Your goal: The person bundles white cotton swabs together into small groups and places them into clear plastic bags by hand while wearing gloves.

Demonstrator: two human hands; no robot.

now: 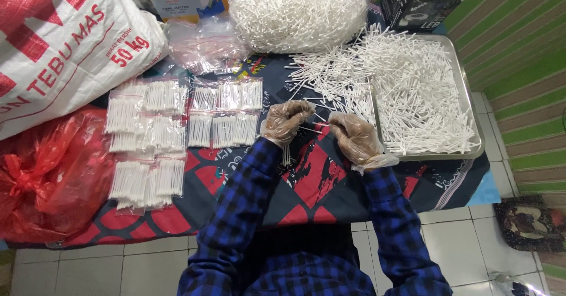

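Both hands wear thin clear gloves. Left hand (pixel 286 121): fingers curled closed around a small bundle of white swab sticks (pixel 286 153), whose ends hang out below the fist. Right hand (pixel 355 137): fingers bent, thumb and forefinger pinched on a single white stick (pixel 311 130) that bridges across to the left hand's fingertips. The two hands sit close together, joined only by that stick.

Just right of the right hand: metal tray (pixel 469 101) heaped with loose white sticks (pixel 413 89), some spilling over its near-left edge onto the patterned cloth (pixel 306 184). Beyond both hands: clear bag (pixel 298 10) full of the same sticks. Left of the left hand: rows of small filled packets (pixel 177 125) laid flat on the cloth. Farther left: red plastic bag (pixel 47 178) and white woven sack (pixel 65 42).
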